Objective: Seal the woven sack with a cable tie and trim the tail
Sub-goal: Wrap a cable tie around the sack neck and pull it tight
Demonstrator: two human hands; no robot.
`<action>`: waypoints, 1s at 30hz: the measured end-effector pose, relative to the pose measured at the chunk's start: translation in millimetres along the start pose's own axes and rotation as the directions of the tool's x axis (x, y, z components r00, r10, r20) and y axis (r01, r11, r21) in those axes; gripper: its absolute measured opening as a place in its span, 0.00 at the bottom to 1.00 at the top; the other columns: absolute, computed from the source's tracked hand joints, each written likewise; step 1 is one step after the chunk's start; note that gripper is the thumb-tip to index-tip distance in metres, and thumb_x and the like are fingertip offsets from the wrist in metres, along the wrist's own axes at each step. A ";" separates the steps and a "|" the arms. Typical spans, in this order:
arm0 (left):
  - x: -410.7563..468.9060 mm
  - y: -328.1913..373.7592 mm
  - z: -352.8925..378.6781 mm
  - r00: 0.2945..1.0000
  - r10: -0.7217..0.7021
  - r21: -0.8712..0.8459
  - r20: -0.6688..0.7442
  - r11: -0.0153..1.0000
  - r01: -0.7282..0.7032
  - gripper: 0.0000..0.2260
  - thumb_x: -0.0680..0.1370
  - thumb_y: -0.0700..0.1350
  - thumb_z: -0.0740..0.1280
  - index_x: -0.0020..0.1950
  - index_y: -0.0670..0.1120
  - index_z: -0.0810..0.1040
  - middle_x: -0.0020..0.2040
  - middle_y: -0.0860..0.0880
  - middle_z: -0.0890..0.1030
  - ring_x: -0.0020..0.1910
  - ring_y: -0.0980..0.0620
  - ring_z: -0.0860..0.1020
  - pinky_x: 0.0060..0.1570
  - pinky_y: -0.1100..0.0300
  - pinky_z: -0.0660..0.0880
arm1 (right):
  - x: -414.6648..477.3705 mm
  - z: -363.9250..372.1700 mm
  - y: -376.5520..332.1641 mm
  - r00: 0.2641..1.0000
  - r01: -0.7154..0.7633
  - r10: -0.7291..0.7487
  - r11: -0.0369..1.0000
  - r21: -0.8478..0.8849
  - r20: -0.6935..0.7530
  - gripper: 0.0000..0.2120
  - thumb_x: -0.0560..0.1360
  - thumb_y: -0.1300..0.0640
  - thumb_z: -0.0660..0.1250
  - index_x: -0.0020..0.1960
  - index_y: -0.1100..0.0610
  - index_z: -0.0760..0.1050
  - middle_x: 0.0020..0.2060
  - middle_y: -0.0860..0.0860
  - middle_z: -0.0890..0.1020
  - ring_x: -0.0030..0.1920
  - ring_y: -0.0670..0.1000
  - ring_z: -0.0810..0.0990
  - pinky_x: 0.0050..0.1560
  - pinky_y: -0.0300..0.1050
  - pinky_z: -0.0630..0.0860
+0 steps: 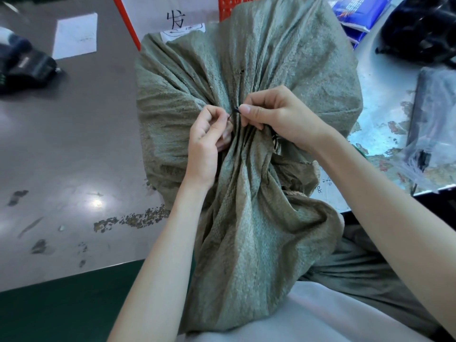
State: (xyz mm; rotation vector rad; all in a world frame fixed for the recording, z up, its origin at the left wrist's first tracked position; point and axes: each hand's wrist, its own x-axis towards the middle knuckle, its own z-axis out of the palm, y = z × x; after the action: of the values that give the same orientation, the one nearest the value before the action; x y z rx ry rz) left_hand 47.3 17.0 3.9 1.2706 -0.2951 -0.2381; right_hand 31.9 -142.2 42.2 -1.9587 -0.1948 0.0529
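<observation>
A full green woven sack lies in front of me, its mouth gathered into a tight neck with the loose cloth fanning toward my lap. A thin black cable tie circles that neck. My right hand pinches the tie's head between thumb and forefinger. My left hand is closed on the tie's tail just left of the neck, fingers curled against the cloth. Most of the tie is hidden by folds and fingers.
A grey worktop with scattered debris stretches left, bearing a white paper and a dark device. A red crate stands behind the sack. Blue packets, a black bag and clear plastic lie at right.
</observation>
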 end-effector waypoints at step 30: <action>-1.3 -5.5 0.4 0.992 0.112 0.305 0.053 0.944 -0.123 0.07 0.77 0.39 0.63 0.40 0.48 0.70 0.32 0.54 0.70 0.30 0.61 0.68 0.33 0.68 0.64 | 4.1 7.7 8.6 0.994 0.014 -0.023 0.996 -0.087 -0.103 0.16 0.78 0.55 0.63 0.31 0.51 0.70 0.25 0.42 0.73 0.30 0.41 0.66 0.36 0.33 0.63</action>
State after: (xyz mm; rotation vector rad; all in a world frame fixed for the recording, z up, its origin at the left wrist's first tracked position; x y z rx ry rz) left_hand 45.8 15.6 -1.4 1.5525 -0.4497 -0.1139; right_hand 35.9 -137.7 31.5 -2.0392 -0.1486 -0.0709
